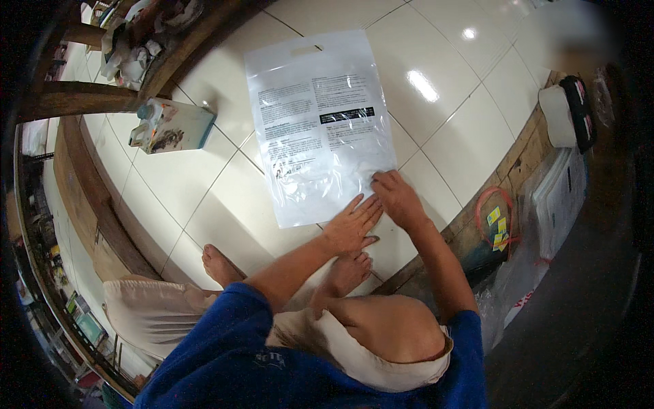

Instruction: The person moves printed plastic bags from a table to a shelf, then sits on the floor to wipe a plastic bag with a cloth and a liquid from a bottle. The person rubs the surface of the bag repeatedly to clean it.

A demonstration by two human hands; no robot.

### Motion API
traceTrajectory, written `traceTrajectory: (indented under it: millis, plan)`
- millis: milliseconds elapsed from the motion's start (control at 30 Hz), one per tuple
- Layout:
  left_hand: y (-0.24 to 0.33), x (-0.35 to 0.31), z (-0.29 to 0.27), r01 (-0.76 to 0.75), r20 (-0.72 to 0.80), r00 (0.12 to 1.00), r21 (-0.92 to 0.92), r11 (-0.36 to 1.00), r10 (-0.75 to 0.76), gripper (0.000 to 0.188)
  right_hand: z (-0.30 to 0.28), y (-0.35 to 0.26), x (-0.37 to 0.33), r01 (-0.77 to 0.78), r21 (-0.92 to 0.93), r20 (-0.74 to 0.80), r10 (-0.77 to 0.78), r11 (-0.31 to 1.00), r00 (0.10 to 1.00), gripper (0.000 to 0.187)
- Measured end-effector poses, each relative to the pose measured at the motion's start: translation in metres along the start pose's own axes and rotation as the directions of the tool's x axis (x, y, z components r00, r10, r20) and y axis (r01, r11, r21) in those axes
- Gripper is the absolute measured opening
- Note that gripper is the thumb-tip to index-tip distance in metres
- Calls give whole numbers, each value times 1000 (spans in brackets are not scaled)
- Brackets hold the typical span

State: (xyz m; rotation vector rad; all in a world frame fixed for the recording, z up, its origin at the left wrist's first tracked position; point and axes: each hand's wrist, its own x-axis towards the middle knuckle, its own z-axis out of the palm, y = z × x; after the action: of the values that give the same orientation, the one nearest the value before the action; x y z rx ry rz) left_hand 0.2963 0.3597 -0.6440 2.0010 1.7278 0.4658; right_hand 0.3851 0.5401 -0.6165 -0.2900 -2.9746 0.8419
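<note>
A white plastic bag with a cut-out handle lies flat on the tiled floor, with printed text and a black bar on its face. My left hand rests flat over the bag's lower right corner, fingers stretched out. Just beside it, my right hand is closed, its fingertips pressed down at the bag's right edge. A pale crumpled patch shows by those fingertips; whether it is a separate piece or part of the bag I cannot tell.
A translucent jerrycan with dark stains stands left of the bag, near a wooden frame. Along the right, a wooden edge borders the tiles, with clear plastic packaging and an orange-red loop with yellow labels. My bare feet are close below.
</note>
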Motion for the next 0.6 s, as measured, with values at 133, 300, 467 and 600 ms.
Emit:
traceTrajectory:
  millis: [133,300,467,600]
  plan:
    - [-1,-2,13,43,-10,999,6,999,-43,68,8,-1,-2,-5,69,112,-3,998,994,39]
    - [0,-3,5,64,7,998,-91,994,-64,66,23,18,15,31,75,67,-37,997,997,27]
    - [2,-5,9,97,-7,995,-188,977,-100,68,1,66,132,62,109,-83,-53,992,995,13]
    - [-3,3,0,126,54,991,-156,980,-119,69,-17,76,166,108,176,-39,-102,978,994,11]
